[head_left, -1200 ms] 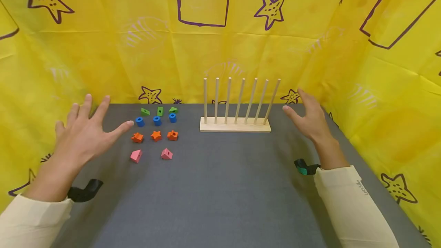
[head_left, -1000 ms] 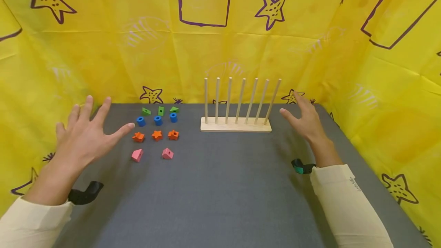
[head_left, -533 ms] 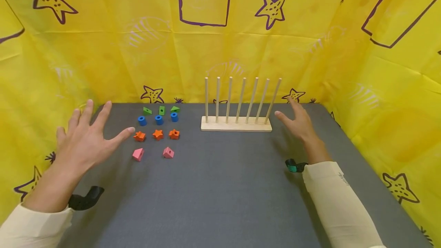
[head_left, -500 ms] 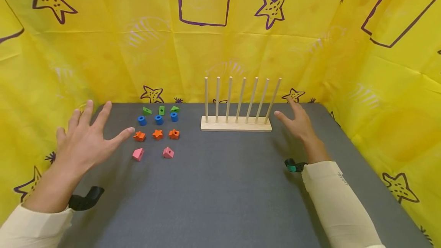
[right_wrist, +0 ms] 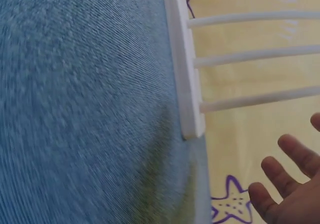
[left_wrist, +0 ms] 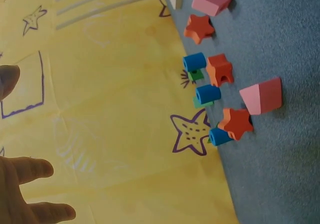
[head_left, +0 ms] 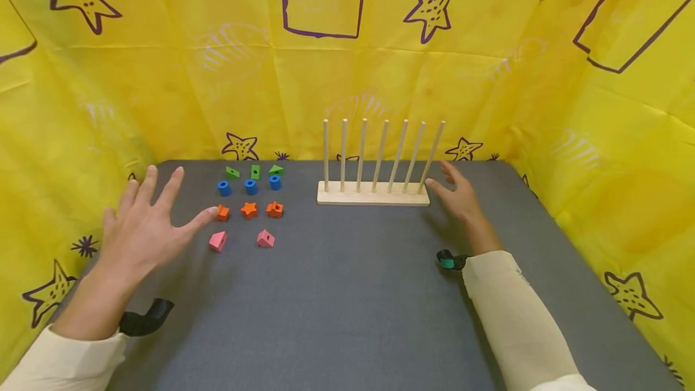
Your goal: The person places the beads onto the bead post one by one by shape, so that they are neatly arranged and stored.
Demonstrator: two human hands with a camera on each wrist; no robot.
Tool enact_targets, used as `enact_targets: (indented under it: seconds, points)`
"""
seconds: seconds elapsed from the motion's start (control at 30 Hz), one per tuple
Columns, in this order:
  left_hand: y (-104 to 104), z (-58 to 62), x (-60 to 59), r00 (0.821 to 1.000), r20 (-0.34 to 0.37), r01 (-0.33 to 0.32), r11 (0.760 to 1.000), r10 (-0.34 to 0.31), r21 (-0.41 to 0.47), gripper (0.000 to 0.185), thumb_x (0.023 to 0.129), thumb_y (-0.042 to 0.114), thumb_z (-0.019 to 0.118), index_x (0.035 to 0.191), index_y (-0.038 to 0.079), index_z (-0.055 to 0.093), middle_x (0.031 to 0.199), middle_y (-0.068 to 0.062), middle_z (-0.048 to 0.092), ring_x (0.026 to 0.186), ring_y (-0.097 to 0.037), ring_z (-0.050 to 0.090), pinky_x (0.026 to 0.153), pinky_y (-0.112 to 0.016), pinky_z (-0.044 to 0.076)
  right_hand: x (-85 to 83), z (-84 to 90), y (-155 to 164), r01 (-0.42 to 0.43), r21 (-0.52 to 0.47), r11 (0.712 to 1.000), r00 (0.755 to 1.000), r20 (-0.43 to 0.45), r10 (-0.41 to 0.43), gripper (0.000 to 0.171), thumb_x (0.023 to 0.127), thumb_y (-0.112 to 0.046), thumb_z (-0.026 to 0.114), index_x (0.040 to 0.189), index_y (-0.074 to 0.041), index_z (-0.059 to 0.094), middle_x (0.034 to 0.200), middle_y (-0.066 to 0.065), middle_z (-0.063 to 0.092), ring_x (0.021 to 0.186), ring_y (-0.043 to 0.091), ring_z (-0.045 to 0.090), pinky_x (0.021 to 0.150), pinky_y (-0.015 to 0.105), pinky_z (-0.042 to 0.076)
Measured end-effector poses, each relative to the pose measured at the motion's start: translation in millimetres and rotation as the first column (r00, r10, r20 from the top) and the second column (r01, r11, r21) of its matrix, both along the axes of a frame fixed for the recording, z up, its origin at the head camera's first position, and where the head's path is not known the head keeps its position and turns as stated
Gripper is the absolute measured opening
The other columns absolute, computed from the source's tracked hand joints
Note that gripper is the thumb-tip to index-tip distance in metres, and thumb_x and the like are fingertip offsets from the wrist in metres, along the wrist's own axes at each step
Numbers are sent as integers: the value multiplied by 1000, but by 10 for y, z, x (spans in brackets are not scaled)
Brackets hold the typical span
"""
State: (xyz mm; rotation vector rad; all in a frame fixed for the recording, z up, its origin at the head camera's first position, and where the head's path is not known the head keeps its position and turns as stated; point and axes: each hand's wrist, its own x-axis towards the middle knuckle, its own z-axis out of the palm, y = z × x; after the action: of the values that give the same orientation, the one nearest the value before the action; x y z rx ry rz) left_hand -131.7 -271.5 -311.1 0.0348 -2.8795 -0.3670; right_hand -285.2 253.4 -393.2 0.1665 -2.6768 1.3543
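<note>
My left hand (head_left: 146, 234) hovers with spread fingers just left of the small coloured blocks, holding nothing. Its thumb overlaps the leftmost orange star block (head_left: 223, 213) in the head view. Beside that block are two more orange stars, the middle one (head_left: 249, 210) face up. Nearer me lie two pink blocks (head_left: 265, 238); behind the stars are blue cylinder beads (head_left: 250, 186) and green triangular blocks (head_left: 232, 172). My right hand (head_left: 458, 195), also holding nothing, reaches toward the right end of a wooden peg rack (head_left: 374, 197), its thumb tip close to the last upright peg (head_left: 432, 155).
A dark grey cloth covers the table (head_left: 336, 306). Yellow patterned fabric (head_left: 304, 77) rises along the back and both sides. Black straps (head_left: 146, 317) sit at both wrists.
My right hand has moved left and down toward the rack's right end. The left hand has shifted slightly right and down, closer to the blocks. The rack and blocks stay put.
</note>
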Motion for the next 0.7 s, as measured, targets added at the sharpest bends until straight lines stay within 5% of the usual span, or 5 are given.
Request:
enact_targets:
  seconds: [0.7]
  points:
    - [63,-303,-36,1000,-4,18,997,-18,79,94,87,66,52,156,14,14,156,-27,6,135,-54,11,93,-78,12,-193,-338,-101,-21,-180,983,998,57,32,66,95,-31,62,152,-16,32,146,18,39,130,43,34,101,58,32]
